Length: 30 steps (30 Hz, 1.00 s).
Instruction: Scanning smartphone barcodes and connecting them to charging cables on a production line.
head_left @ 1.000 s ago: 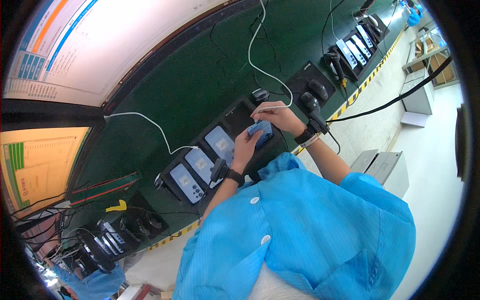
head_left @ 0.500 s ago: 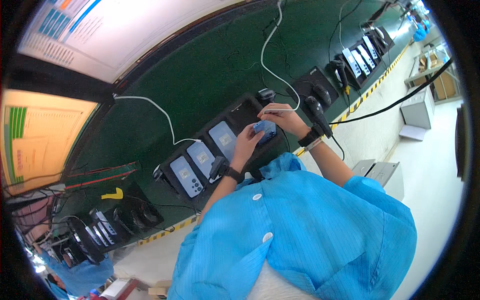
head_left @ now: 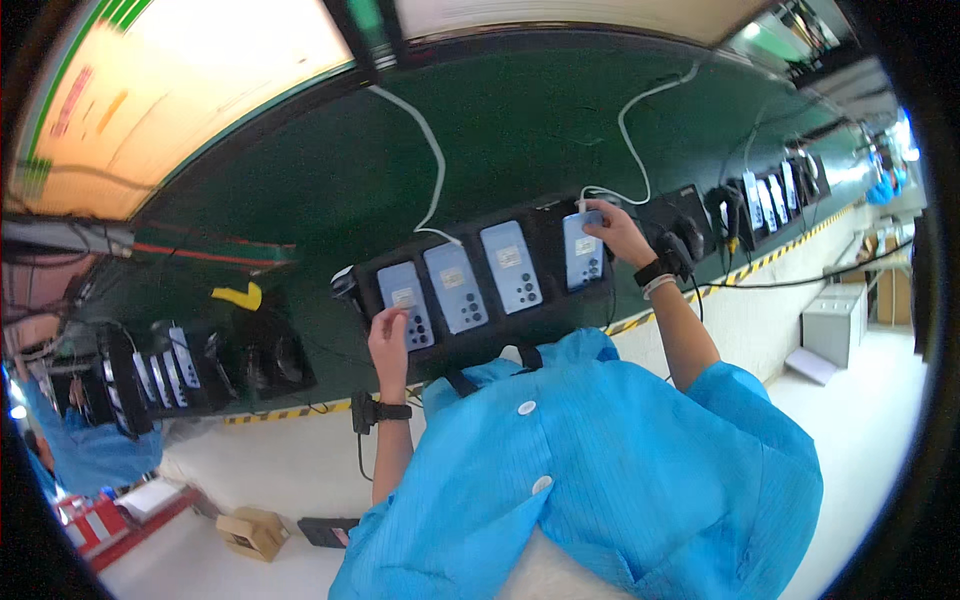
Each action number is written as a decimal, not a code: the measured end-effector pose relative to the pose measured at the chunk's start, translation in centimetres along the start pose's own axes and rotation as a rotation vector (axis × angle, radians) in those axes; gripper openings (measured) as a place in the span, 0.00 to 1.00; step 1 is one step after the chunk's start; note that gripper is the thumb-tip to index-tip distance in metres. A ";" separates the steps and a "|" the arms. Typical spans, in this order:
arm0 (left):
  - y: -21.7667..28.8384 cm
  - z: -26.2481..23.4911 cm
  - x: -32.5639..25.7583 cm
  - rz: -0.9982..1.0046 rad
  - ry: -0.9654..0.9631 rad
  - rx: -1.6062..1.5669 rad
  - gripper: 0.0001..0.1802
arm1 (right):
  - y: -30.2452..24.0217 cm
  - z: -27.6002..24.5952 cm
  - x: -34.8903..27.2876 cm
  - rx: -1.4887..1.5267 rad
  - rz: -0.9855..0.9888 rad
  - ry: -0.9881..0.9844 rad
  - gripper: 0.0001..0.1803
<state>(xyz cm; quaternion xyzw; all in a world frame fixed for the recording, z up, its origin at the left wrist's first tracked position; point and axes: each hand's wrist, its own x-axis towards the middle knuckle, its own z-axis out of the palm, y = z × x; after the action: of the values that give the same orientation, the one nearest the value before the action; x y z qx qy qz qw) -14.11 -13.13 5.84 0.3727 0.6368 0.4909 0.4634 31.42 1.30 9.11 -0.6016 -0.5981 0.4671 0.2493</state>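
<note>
A long black tray [head_left: 545, 232] holds a row of pale blue smartphones, backs up, their camera lenses toward me. My right hand [head_left: 618, 232] is closed at the top right corner of the rightmost smartphone [head_left: 578, 262], its thumb on the phone's back. Beside those fingers, the plug of a white cable [head_left: 640, 165] meets that phone's far end. My left hand [head_left: 388, 340] has its fingers together over the left edge of the leftmost smartphone [head_left: 398, 283]. Between them lie two more, a smartphone [head_left: 450, 280] near a second white cable [head_left: 437, 165] and another smartphone [head_left: 505, 262].
The green bench [head_left: 510, 110] ends toward me in a yellow-black striped edge [head_left: 290, 413]. Right of the tray lie a dark handheld device [head_left: 685, 232] and another phone rack [head_left: 770, 205]. A yellow piece [head_left: 238, 295] and more phones [head_left: 165, 375] are on the left.
My left hand has let go of the rightmost phone and moved left to the leftmost one. That rightmost phone now lies in the tray with the cable at its end. The view has shifted.
</note>
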 end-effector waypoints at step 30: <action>-1.3 -8.2 -3.3 -0.478 -0.097 -0.047 0.12 | -10.7 30.7 6.3 -0.728 -0.597 -0.235 0.34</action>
<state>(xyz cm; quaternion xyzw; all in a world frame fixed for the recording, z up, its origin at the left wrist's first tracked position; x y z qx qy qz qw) -21.06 -18.78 6.00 0.2237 0.6724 0.3635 0.6048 -1.11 1.08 3.16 -0.3950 -0.8933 0.2006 0.0764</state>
